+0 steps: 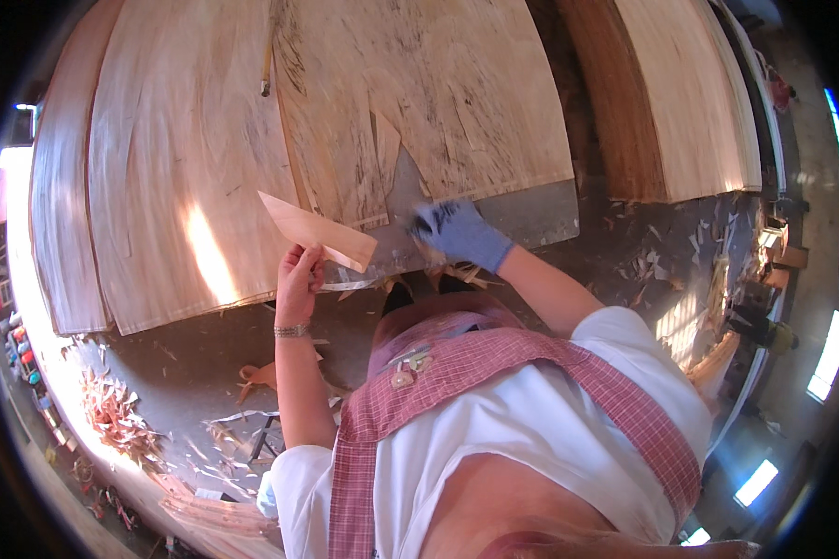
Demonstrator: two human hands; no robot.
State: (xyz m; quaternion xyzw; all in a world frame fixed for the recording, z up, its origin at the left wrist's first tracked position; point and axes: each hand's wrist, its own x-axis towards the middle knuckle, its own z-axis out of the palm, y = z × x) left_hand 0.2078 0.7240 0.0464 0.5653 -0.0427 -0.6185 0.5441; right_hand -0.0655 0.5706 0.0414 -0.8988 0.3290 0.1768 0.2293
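A veneer strip (312,228), left of centre, is pinched by the left hand (300,268); whether the gloved right hand (464,233) is closed cannot be told. Across the top, a grey work surface (531,216) is mostly covered by veneer sheets (186,130); shavings (116,410) are heaped lower left.

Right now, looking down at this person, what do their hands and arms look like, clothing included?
The left hand is ungloved, with a silvery, metallic-looking band just behind it. The right hand wears a blue fabric glove, dark toward its blurred fingers. Short white fabric sleeves leave both forearms bare.
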